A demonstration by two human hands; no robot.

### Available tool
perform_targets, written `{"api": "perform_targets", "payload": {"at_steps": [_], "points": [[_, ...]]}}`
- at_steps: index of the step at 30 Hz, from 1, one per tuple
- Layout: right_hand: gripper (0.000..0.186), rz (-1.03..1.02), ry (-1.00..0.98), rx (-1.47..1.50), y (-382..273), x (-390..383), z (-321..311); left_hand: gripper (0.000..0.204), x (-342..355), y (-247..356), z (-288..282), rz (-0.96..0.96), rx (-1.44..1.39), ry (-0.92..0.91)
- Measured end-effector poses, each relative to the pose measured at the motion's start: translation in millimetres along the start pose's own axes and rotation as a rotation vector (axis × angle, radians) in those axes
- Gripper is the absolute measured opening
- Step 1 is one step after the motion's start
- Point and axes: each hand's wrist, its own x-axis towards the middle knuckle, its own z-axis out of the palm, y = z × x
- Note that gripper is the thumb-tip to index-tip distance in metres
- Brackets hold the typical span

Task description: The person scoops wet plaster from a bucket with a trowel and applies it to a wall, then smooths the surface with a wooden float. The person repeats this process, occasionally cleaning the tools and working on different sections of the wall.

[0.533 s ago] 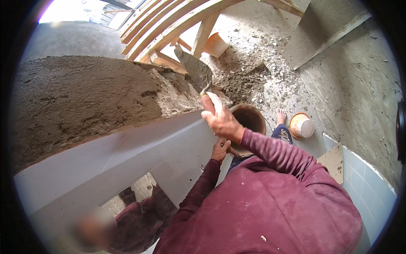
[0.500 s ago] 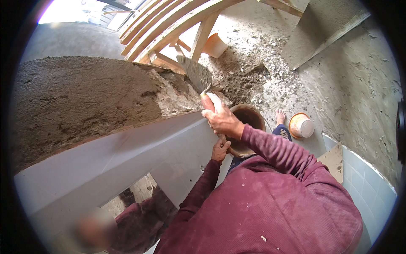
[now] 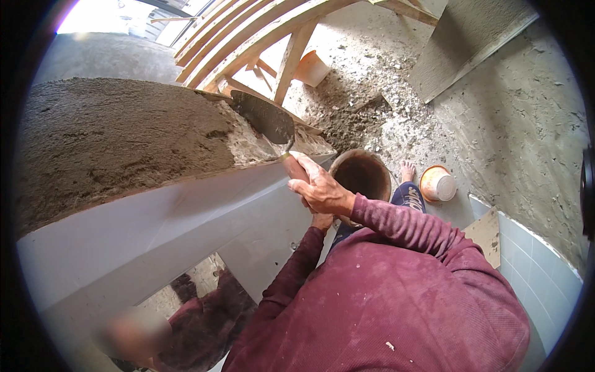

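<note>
My right hand (image 3: 318, 189) grips the wooden handle of a mortar-smeared trowel (image 3: 263, 123), whose blade lies over a pale rough patch (image 3: 245, 142) at the right end of the mortar-covered ledge (image 3: 118, 130). Below it, my left hand (image 3: 321, 219) is by the near-left rim of a brown bucket (image 3: 361, 175); its fingers are mostly hidden behind my right hand. The bucket's interior looks dark. A white tiled face (image 3: 186, 223) runs under the ledge, with a mirror (image 3: 204, 328) showing a blurred reflection at lower left.
Timber framing (image 3: 291, 56) stands beyond the ledge, near an orange pail (image 3: 313, 69). A small orange-rimmed tub (image 3: 437, 185) sits beside my bare foot (image 3: 407, 172). Rubble (image 3: 396, 118) covers the floor. Right are a rough wall (image 3: 508, 142), a leaning board (image 3: 483, 237) and tiles (image 3: 539, 279).
My right hand has moved down and left, bringing the trowel blade lower over the pale patch. My left hand is now more hidden behind it.
</note>
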Motion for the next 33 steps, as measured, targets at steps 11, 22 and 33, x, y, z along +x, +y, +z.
{"api": "perform_targets", "payload": {"at_steps": [11,22,33], "points": [[0.051,0.259,-0.047,1.093,-58.3,-32.0,-79.2,0.039,10.6,52.9,-14.8,-0.384,-0.366,-0.277],[0.053,0.033,0.196,0.452,-17.8,10.5,5.0,0.037,-3.7,22.2,-26.0,-0.347,-0.287,-0.222],[0.047,0.812,-0.498,1.455,11.6,44.8,-74.9,0.019,-12.9,10.5,-26.9,-0.530,-0.422,-0.173]]}}
